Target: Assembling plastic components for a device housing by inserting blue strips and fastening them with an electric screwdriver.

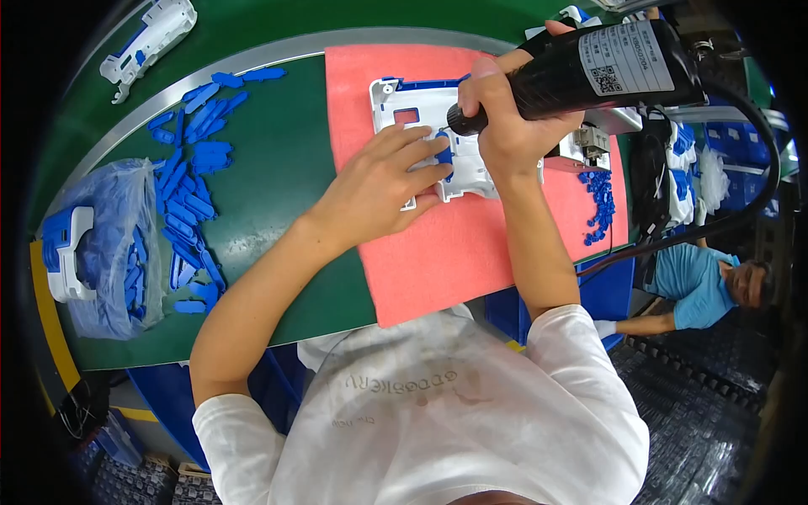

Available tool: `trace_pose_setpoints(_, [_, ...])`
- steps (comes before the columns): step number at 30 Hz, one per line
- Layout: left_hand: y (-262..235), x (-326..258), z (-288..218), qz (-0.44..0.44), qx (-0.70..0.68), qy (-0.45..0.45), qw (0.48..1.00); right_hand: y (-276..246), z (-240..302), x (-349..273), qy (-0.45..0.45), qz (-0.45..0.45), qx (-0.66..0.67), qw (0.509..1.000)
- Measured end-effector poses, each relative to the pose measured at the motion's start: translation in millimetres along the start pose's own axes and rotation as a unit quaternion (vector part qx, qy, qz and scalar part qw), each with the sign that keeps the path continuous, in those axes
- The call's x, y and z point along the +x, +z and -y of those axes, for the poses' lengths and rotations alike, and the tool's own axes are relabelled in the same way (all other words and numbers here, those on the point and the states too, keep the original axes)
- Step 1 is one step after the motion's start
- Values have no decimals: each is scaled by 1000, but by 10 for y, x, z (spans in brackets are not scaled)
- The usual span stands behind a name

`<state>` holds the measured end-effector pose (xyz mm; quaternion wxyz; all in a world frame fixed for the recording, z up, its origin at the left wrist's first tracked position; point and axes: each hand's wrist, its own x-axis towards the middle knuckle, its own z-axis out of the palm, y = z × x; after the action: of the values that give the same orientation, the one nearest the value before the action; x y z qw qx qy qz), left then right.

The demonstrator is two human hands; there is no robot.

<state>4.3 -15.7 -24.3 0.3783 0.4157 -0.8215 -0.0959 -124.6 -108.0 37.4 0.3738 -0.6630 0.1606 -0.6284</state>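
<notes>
Nearest us, the pink mat [471, 252] covers the green bench [278, 168], white plastic housing [438, 126] lying at its far end. Left hand [383, 181] presses flat on the housing, fingers spread over a blue clip [444, 156]. Right hand [505, 109] clamps tight around the black electric screwdriver [589, 67], tip down on the housing. Loose blue parts [194, 185] scattered left.

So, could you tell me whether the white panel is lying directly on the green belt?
No, the white panel lies on the pink mat.
</notes>
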Motion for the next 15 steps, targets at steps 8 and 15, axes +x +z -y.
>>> trace_pose_setpoints(8, [2, 2, 16, 8, -3, -7, 1000, 16, -96, 34, 11, -1, 48, 999])
trace_pose_setpoints(15, [-30, 43, -25, 20, -1, -5, 1000, -54, -135, -8, -55, 24, -82, 995])
